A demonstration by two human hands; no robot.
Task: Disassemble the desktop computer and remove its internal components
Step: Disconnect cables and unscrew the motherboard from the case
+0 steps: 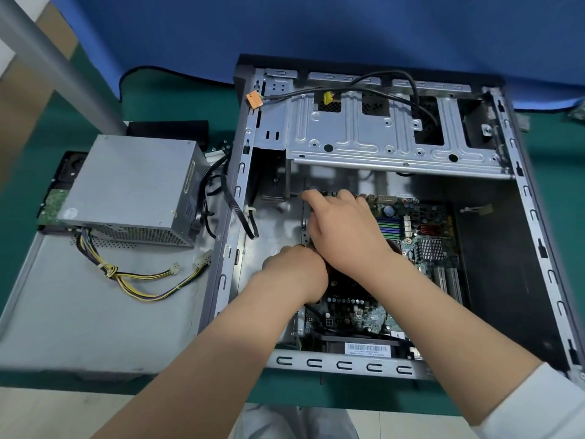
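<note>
Item: desktop case (pixel 535 236), laid open on the green bench, motherboard (pixel 421 236) still seated inside. Power supply (pixel 133 191) already out, resting on the side panel (pixel 79 312) to the left. Both hands work at the board's left edge: right hand (pixel 345 229) curled over that edge, left hand (pixel 297 274) bunched below it (grip of neither can be made out). Step judged: freeing the motherboard. Next calls for an even lift clear of the standoffs.

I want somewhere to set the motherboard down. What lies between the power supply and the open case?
In the head view, black cables fill that gap, some trailing over the case wall. The power supply sits on a grey panel.
</note>
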